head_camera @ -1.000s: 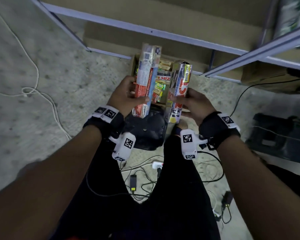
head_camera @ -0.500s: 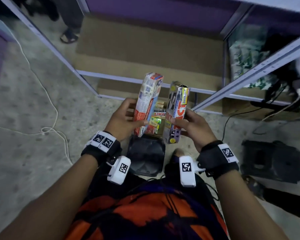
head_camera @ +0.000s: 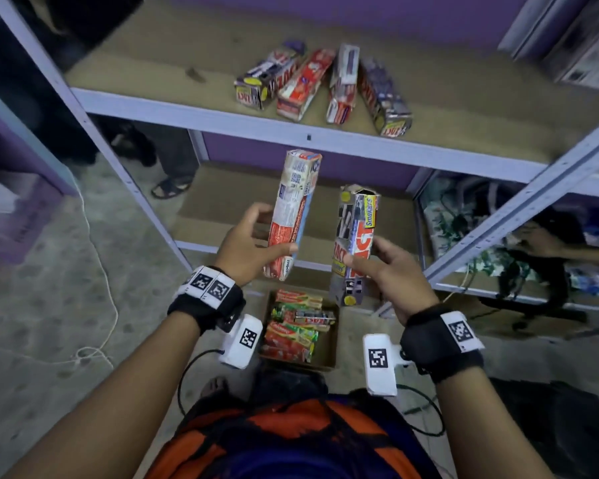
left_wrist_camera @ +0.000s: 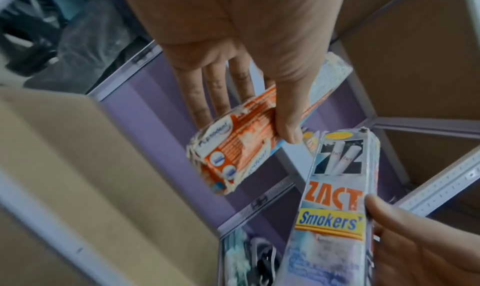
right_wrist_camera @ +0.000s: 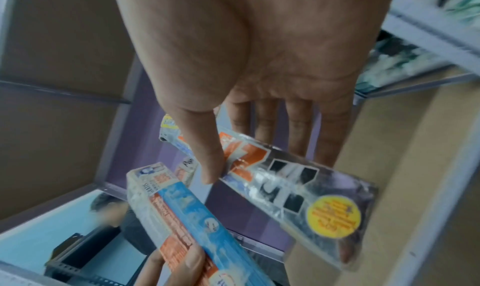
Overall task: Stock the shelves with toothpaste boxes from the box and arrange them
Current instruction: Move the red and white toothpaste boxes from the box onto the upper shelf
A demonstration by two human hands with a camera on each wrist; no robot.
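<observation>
My left hand (head_camera: 253, 236) grips a red and white toothpaste box (head_camera: 293, 212) (left_wrist_camera: 249, 130) upright, thumb on its front. Beside it my right hand (head_camera: 381, 267) holds a silver Zact Smokers box (head_camera: 355, 243) (right_wrist_camera: 291, 190) upright between thumb and fingers. Both boxes hang in the air below the front rail of the shelf (head_camera: 194, 112). On that shelf several toothpaste boxes (head_camera: 322, 84) lie side by side, fanned out. On the floor under my hands, the open cardboard box (head_camera: 331, 344) holds several more toothpaste boxes (head_camera: 294, 330).
The shelf board left of the lying boxes is bare. A lower shelf (head_camera: 222, 202) sits behind my hands. Slanted metal uprights (head_camera: 519, 205) frame the rack on both sides. A white cord (head_camera: 108, 288) trails on the floor at left. Someone's sandalled foot (head_camera: 168, 186) stands behind the rack.
Both hands have risen with their boxes from just above the floor box toward the shelf. My view has tilted up, bringing the stocked shelf into sight.
</observation>
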